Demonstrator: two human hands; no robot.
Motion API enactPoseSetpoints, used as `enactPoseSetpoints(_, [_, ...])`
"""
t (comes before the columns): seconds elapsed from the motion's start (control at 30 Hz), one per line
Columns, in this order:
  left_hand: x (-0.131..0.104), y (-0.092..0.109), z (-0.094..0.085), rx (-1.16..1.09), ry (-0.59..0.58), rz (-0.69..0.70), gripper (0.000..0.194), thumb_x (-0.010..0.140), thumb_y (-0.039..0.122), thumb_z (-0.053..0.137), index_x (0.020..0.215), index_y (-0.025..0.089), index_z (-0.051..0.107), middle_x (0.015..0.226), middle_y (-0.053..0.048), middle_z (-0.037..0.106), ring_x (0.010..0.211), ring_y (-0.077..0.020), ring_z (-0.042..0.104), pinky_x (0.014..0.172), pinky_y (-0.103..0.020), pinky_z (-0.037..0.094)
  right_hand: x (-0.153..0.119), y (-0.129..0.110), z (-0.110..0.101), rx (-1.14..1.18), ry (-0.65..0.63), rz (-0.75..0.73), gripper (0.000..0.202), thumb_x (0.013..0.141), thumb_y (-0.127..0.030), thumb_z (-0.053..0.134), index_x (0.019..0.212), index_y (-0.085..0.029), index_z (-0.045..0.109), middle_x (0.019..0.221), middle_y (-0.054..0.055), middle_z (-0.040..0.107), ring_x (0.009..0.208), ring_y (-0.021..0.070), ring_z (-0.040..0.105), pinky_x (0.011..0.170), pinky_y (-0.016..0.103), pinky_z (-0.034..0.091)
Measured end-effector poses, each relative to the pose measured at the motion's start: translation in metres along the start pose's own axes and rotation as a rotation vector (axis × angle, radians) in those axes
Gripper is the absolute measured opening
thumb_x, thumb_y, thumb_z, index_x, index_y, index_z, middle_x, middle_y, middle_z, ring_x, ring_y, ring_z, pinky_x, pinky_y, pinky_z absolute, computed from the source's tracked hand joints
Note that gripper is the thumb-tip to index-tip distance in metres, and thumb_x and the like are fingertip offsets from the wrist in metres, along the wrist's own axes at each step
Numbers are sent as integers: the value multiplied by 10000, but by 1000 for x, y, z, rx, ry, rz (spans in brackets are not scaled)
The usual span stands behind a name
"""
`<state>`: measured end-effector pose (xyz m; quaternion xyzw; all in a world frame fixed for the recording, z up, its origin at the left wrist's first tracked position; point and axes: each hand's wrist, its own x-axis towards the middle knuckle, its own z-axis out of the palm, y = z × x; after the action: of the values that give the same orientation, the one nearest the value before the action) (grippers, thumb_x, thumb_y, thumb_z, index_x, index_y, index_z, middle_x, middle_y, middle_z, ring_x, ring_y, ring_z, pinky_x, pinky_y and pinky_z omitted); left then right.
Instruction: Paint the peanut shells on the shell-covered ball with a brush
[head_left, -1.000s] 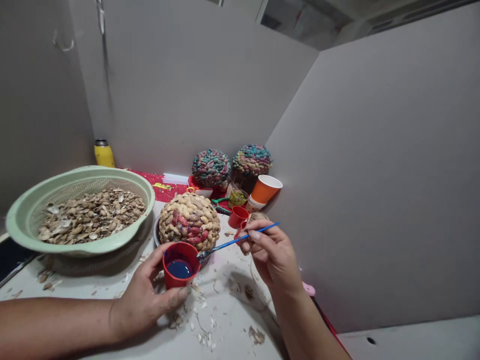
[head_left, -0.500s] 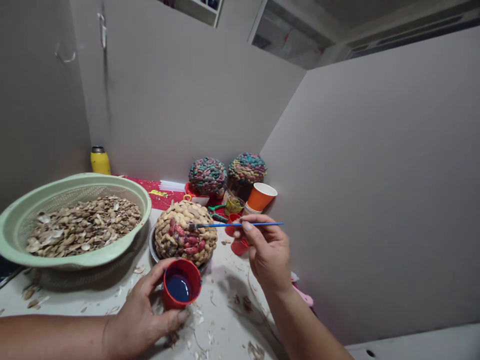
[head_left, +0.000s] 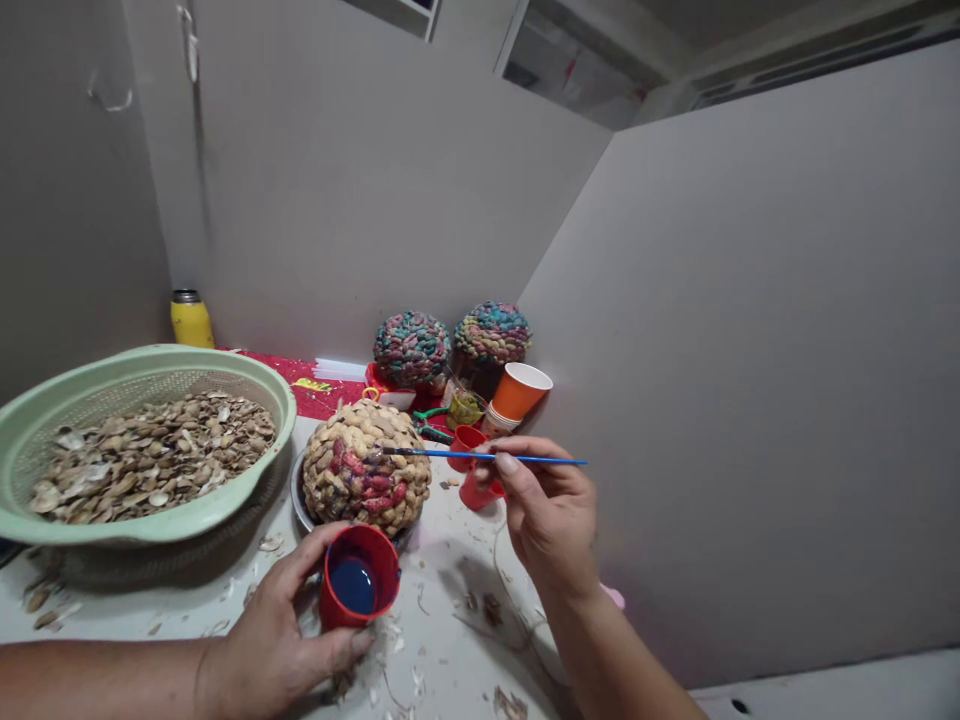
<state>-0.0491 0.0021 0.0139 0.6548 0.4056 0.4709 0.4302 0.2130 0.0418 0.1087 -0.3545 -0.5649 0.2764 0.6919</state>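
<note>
- Plainly, the left hand [head_left: 266, 632], fingers half-curled, holds the red cup [head_left: 379, 556] in front of the peanut-covered ball [head_left: 358, 428]; tilting could spill its dark liquid [head_left: 351, 587].
- Right of the ball, the right hand [head_left: 551, 515] pinches the blue brush [head_left: 457, 456], bristles [head_left: 396, 451] at the ball's face; overloaded, they could drip onto red nuts [head_left: 377, 492].

Grey partitions [head_left: 750, 330] form a small craft workspace (more booth than room), shown by the shell-strewn table [head_left: 442, 520], a green colander [head_left: 283, 410] of shells [head_left: 180, 450], multicoloured domes [head_left: 412, 348], a brush [head_left: 450, 455] and a red cup [head_left: 384, 565] of blue liquid [head_left: 352, 585].
</note>
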Motion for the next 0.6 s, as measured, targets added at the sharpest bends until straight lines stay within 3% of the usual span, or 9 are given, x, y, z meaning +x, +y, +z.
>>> enactPoseSetpoints(0.27, [-3, -8, -1, 58, 58, 98, 683, 640, 383, 921, 1281, 252, 724, 1222, -122, 813, 1098, -324, 779, 999, -421, 596, -3, -2, 8, -69, -134, -129, 129, 916, -190, 745, 990, -276, 807, 951, 8, 800, 734, 115, 757, 685, 206, 650])
enactPoseSetpoints(0.43, [-1, -6, -1, 75, 96, 138, 667, 638, 390, 925, 1265, 258, 740, 1182, -110, 830, 1051, -306, 800, 960, -387, 610, 0, -4, -1, -98, -201, -183, 191, 919, -138, 720, 996, -284, 816, 975, 19, 812, 744, 123, 750, 674, 216, 655])
enactPoseSetpoints(0.6, [0, -2, 2, 97, 130, 196, 642, 608, 306, 930, 1226, 270, 762, 1109, -77, 855, 977, -268, 824, 889, -287, 621, -4, -6, -11, -118, -197, -213, 243, 929, -93, 691, 1015, -288, 808, 1000, 19, 822, 895, 155, 776, 719, 221, 661])
